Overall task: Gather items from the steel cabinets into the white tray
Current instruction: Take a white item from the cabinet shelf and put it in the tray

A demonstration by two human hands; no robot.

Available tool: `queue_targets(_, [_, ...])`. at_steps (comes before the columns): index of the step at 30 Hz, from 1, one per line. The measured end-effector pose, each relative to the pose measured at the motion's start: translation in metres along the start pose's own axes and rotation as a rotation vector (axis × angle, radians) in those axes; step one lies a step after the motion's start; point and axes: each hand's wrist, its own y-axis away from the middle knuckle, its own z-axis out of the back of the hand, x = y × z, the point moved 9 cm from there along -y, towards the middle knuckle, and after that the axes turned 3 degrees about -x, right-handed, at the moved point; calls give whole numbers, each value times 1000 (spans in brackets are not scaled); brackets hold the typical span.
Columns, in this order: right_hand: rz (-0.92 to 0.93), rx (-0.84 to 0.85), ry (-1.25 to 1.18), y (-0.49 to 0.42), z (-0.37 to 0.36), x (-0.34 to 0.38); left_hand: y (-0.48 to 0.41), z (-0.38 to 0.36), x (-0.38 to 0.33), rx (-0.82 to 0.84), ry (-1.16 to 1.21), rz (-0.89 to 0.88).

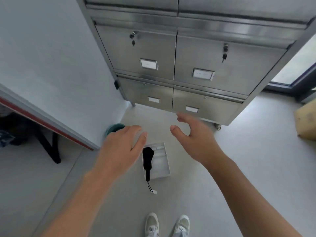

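Black folded umbrella (148, 159) is seen overhanging the shallow white tray (166, 165) at frame centre. Both grips, left hand (122, 146) and right hand (193, 135), are released. It could be tipped out if knocked.

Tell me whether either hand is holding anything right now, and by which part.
Nothing is held. The left hand and right hand are both open and empty above the floor; the black umbrella lies in the white tray, untouched.

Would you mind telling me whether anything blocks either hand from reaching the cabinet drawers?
Nothing visible does. The left hand and right hand hover open above the white tray, with clear space up to the closed steel cabinet drawers.
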Motion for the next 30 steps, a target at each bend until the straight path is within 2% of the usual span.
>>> queue_targets(8, [270,-123,60,24,94,140,30,158,-48,-260,-65,-73])
queue_targets(14, [411,-152,149,48,131,201,59,223,-66,-421,-46,-124])
queue_targets(21, [422,-218,138,60,163,218,65,256,-101,-556,5,-213])
queue_targets(30, [300,-348,166,72,195,192,30,247,-121,-495,100,-334])
